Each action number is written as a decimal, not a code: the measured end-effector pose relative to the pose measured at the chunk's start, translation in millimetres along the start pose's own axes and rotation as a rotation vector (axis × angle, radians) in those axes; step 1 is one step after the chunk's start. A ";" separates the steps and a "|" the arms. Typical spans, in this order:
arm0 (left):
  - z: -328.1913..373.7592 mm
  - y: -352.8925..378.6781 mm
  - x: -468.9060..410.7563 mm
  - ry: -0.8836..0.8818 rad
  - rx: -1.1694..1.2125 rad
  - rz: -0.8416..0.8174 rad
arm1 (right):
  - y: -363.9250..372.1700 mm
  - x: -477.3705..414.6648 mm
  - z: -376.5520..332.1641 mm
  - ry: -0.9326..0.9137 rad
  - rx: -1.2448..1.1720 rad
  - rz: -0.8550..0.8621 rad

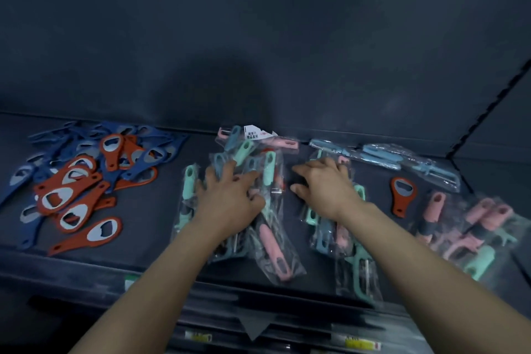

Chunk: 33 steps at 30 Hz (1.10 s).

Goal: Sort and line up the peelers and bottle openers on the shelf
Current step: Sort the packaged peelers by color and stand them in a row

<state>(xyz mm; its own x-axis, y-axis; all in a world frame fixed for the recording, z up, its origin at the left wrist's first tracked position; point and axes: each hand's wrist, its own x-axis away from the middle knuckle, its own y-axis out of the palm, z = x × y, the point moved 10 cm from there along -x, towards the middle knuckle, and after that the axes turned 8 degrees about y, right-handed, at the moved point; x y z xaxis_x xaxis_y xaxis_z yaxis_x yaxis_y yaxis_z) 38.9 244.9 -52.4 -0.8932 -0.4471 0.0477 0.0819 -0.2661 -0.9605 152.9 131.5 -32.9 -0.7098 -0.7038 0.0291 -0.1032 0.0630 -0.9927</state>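
Resting on the middle heap of bagged peelers (267,238), the left hand (230,195) has its fingers (227,169) spread apart and flat over the mint and blue handles, gripping nothing. The right hand (324,185) lies on the neighbouring pile (333,236), fingers loosely bent on the wrappers (whether they pinch one, I cannot tell). Red and blue bottle openers (77,181) are heaped at the left of the dark shelf (149,210). One red opener (402,195) lies alone at the right, near pink peelers (474,224). A dark panel (258,23) backs the shelf.

On the shelf (152,210), a bottle-opener heap (74,181) lies left of the left hand (230,195), bagged peelers (270,172) lie under both hands, and one bottle opener (400,195) and more peelers (477,221) lie right of the right hand (324,187).
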 end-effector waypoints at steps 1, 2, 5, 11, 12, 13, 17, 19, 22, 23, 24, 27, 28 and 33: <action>-2.7 -0.5 -0.4 -0.003 0.008 0.009 | 1.8 -1.8 -5.0 -0.011 -0.012 0.003; -4.1 0.2 -0.7 0.002 0.014 0.012 | 4.7 -3.7 -10.1 -0.018 -0.027 -0.006; -3.1 8.9 -0.3 0.036 0.025 -0.019 | 15.9 -7.6 -24.8 -0.026 -0.092 -0.061; -9.6 4.1 -0.3 -0.006 0.045 0.002 | 6.8 -12.8 -31.7 -0.023 -0.058 -0.003; -11.4 2.2 0.3 -0.016 0.044 0.012 | 3.0 -13.1 -26.5 0.001 -0.048 0.002; -13.1 1.1 1.0 -0.025 0.040 0.020 | -0.8 -12.6 -19.9 0.033 -0.053 0.006; -13.6 3.5 2.0 -0.032 0.020 -0.005 | -9.7 -7.3 1.2 0.126 -0.074 0.034; -11.4 5.5 0.8 -0.032 0.006 -0.029 | -11.0 -5.7 7.1 0.151 -0.068 0.045; -3.6 6.4 1.1 -0.007 -0.010 -0.009 | -11.7 -4.0 19.5 0.213 -0.054 0.068; -0.2 6.5 1.8 0.006 -0.003 0.009 | -12.6 -3.3 24.2 0.239 -0.087 0.081; 3.3 6.6 2.7 0.018 0.017 0.027 | -13.3 -2.7 27.1 0.258 -0.132 0.091; 15.3 6.4 5.4 0.068 0.127 0.066 | -3.3 -4.0 28.7 0.303 -0.179 0.014; 18.7 5.5 6.4 0.089 0.162 0.072 | 0.6 -4.7 27.8 0.321 -0.179 -0.013; 1.0 -21.5 20.2 0.068 0.238 0.261 | -3.1 -10.7 35.8 0.466 -0.272 0.064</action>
<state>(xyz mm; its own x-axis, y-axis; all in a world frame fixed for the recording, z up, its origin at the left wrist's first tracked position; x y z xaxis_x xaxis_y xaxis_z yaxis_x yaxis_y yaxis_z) 19.5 240.7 -30.4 -0.8552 -0.4709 -0.2167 0.4047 -0.3452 -0.8468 185.8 113.6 -34.3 -0.9478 -0.3087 0.0801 -0.1826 0.3193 -0.9299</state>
